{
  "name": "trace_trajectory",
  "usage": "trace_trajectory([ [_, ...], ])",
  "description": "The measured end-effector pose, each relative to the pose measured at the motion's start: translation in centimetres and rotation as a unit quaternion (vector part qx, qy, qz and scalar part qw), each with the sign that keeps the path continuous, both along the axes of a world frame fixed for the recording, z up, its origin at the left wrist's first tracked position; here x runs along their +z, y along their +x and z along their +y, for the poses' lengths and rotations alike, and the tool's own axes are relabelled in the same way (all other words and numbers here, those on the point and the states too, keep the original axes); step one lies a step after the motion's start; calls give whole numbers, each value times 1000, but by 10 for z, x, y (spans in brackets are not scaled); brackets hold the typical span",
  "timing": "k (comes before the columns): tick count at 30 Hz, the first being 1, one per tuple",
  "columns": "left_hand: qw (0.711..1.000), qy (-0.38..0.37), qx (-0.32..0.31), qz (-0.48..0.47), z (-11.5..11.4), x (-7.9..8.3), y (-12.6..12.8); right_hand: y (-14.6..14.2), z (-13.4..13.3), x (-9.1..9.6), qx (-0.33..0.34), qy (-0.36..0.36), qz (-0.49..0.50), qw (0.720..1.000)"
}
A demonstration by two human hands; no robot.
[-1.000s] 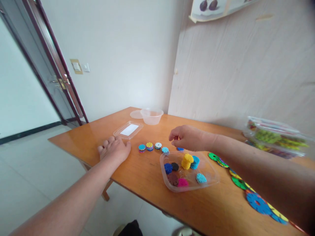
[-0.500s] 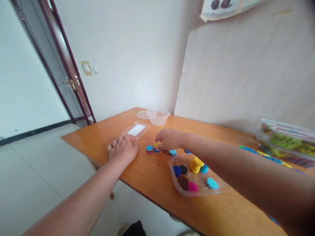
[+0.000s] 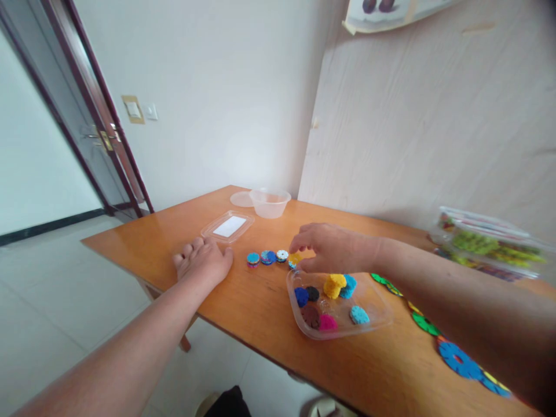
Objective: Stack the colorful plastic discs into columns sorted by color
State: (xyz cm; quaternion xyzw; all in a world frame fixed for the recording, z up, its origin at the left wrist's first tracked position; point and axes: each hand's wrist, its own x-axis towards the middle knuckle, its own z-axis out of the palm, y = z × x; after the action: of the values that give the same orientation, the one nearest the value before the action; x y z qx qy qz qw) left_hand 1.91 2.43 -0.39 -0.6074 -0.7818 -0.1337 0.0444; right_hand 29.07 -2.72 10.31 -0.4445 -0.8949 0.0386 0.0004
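My left hand [image 3: 204, 260] lies flat on the wooden table [image 3: 243, 295], fingers spread and holding nothing. Over the right end of a row of small disc stacks, my right hand [image 3: 324, 248] pinches a yellow notched plastic disc [image 3: 295, 258]. A stack topped light blue [image 3: 252, 258], one with a dark blue disc [image 3: 271, 257] and a white-topped stack [image 3: 282, 255] stand between my hands. Below my right hand, a clear plastic tray [image 3: 299, 327] contains yellow discs [image 3: 333, 286], a brown disc [image 3: 310, 317], a pink disc [image 3: 328, 322] and several others.
A clear lid with a white label [image 3: 229, 226] lies beyond my left hand. Behind it are a translucent bowl [image 3: 270, 204] and a round lid [image 3: 241, 199]. Larger linked discs [image 3: 458, 360] run under my right forearm. Filled clear boxes [image 3: 486, 240] are stacked at the right, near the wall.
My right hand has moved right along the stacks with the yellow disc, baring the dark blue disc and the white-topped stack. My left hand stays flat; the view has shifted slightly right.
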Motion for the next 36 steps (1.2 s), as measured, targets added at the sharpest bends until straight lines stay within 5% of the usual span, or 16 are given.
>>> trace_trajectory([
  [8, 1000, 2, 3, 12, 4, -3, -2, 40, -57, 5, 55, 10, -40, 998],
  [18, 1000, -14, 6, 16, 4, -1, -2, 46, -63, -5, 73, 45, -83, 993],
  [25, 1000, -6, 4, 17, 3, -1, -1, 7, -34, 3, 41, 67, -35, 996],
  [36, 1000, -3, 5, 13, 2, -2, 0, -72, 18, -8, -11, 1, -190, 982],
])
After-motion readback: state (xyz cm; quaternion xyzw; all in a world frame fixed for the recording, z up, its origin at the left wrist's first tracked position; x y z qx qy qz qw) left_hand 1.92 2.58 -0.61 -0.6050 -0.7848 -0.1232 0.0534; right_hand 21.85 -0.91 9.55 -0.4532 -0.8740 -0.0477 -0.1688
